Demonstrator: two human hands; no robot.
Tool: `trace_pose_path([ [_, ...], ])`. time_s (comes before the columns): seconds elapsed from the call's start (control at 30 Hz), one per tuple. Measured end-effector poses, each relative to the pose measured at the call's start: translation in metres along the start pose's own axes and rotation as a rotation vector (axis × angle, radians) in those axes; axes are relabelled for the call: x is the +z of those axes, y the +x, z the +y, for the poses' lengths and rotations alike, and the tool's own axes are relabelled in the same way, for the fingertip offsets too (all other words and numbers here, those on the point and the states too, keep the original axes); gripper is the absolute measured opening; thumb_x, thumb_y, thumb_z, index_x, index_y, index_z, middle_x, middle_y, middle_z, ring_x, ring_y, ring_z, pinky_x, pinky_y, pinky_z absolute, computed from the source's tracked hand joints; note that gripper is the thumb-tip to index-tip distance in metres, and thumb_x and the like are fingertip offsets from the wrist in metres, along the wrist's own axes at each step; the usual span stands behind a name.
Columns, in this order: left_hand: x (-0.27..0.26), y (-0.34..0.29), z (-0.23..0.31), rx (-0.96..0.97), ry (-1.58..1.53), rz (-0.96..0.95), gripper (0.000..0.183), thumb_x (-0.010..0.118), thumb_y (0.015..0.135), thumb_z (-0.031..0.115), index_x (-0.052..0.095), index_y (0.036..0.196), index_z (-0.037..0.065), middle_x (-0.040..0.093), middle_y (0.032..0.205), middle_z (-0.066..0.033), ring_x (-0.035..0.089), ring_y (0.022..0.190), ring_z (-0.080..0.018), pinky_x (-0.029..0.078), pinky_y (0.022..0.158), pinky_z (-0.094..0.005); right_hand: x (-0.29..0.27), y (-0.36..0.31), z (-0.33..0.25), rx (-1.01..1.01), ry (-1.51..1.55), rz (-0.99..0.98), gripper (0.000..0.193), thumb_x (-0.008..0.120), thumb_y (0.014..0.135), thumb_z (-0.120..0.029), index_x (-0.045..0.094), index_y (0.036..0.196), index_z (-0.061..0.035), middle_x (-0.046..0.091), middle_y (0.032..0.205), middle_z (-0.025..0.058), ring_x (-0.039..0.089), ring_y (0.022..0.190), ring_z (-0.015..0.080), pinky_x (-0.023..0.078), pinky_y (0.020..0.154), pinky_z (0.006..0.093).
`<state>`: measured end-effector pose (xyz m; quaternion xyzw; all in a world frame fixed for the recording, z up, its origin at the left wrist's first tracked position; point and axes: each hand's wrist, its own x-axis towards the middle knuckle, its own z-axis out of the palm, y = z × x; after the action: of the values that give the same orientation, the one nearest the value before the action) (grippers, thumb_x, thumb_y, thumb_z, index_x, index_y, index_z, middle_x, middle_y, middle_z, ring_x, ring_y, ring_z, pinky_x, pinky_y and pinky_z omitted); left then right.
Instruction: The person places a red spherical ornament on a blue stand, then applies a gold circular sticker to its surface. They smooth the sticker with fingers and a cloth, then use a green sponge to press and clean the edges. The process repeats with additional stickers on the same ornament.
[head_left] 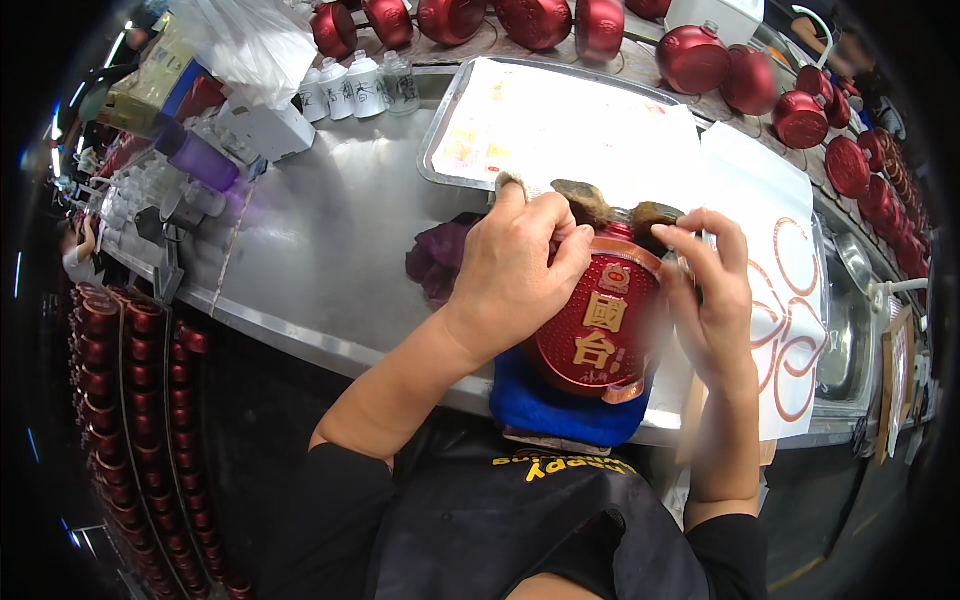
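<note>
A round, flattened red bottle (572,340) with raised gold characters lies tilted on a folded blue cloth (500,395) at the counter's front edge. Its neck points away from me. A copper-coloured strip (637,250) curves around its rim, with one end at the lower right. My left hand (528,265) is closed at the upper left rim, thumb and fingers pinched by the strip. At the upper right rim, my right hand (710,280) bends its fingers onto the strip, partly blurred. Two dark brown pieces (582,198) sit beside the neck; their kind is unclear.
On the right, a white sheet (745,185) carries several copper-coloured rings (796,370), next to a sink (845,340). A metal tray (432,160) lies behind my hands. A purple cloth (435,258), small white bottles (365,85) and many red bottles (690,58) surround the workplace.
</note>
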<state>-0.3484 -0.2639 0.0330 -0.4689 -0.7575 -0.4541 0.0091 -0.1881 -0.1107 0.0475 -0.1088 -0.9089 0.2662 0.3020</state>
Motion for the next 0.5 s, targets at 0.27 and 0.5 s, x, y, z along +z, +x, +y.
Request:
trace_pose_path([
  [0.27,0.001,0.000,0.000,-0.002,-0.008,0.029,0.014,0.072,0.088,0.011,0.062,0.082,0.003,0.059,0.081,-0.0187,0.063,0.069,-0.0357,0.052,0.064,-0.0443,0.005,-0.025,0.010,-0.130,-0.146,-0.054,0.038,0.073,0.089,-0.014,0.072,0.127,-0.0081,0.057,0.124,0.0165,0.056,0.117,0.0348,0.044,0.102,0.0462],
  [0.5,-0.001,-0.002,0.001,0.000,0.017,0.022,0.014,0.072,0.088,0.011,0.062,0.082,0.002,0.058,0.080,-0.0186,0.062,0.069,-0.0357,0.052,0.064,-0.0444,0.003,-0.017,0.006,-0.148,-0.180,-0.076,0.040,0.073,0.089,-0.015,0.071,0.128,-0.0090,0.058,0.124,0.0161,0.056,0.117,0.0350,0.044,0.101,0.0464],
])
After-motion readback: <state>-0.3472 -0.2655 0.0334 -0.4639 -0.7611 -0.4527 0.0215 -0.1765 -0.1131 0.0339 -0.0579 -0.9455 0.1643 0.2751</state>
